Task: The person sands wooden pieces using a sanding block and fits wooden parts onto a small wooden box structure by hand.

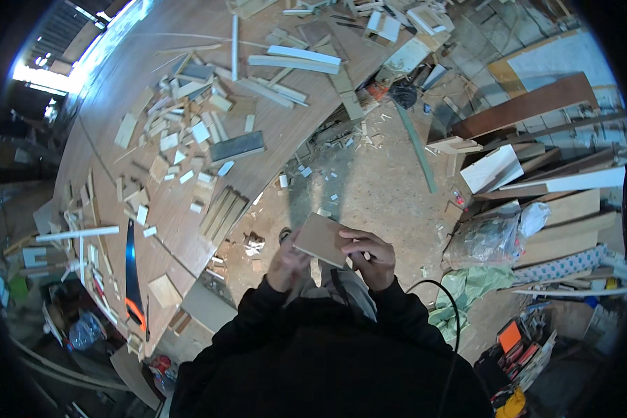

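Observation:
A small rectangular wooden board [320, 239] is held up in front of my body, its flat tan face turned upward. My right hand [369, 256] grips it by the right edge, with fingers over the top face. Beside the board's left edge is my left hand [285, 263], smeared by motion. Whether its fingers close on the board cannot be made out. Both forearms are in black sleeves.
A large wooden table [279, 146] at left carries scattered offcuts, a dark block [237, 146] and a handsaw [132, 279] with an orange handle. At right lean boards [526, 108], near a clear plastic bag [484, 240]. A black cable [453, 299] curves past my right arm.

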The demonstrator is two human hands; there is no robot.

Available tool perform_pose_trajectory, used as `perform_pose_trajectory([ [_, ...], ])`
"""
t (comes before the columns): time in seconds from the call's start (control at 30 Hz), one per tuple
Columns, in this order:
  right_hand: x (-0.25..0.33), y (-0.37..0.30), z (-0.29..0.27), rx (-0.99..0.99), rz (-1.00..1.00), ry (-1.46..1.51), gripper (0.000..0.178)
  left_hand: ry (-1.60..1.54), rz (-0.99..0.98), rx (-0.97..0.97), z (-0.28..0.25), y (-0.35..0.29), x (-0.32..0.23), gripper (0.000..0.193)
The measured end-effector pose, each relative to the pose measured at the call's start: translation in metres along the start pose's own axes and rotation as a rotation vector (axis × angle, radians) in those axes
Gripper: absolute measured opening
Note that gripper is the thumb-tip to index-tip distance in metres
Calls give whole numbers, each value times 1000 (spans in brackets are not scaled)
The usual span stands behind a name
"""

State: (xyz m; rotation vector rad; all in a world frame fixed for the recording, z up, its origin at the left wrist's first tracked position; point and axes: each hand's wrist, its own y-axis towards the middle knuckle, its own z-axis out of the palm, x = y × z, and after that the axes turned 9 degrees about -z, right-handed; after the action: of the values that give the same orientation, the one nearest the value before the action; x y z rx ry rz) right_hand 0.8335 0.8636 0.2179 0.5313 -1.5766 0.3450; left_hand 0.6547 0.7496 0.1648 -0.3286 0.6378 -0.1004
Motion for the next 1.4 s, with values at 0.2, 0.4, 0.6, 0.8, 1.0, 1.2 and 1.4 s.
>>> perform_pose_trajectory([
  [0.2, 32, -12, 9, 64, -307, -392, 20, 129, -188, -184, 58, -9, -36, 60],
  [0.4, 31, 5, 3, 142, -58, -248, 36, 330, -177, -419, 55, -16, -39, 40],
  [0.6, 34, 21, 5, 648, -364, -544, 90, 550, -149, -354, 52, -28, -26, 35],
  [0.8, 19, 24, 7, 860, -457, -498, 88, 487, -215, -405, 30, -37, -11, 31],
  [1.0, -11, 26, 15, 692, -334, -495, 85, 254, -220, -554, 13, -63, -2, 40],
  [1.2, -42, 24, 19, 313, 544, 1134, 85, 298, -172, -549, -31, -102, -19, 35],
  [1.4, -80, -24, 49, 425, 382, 126, 72, 325, -170, -447, -74, -127, -30, 34],
])
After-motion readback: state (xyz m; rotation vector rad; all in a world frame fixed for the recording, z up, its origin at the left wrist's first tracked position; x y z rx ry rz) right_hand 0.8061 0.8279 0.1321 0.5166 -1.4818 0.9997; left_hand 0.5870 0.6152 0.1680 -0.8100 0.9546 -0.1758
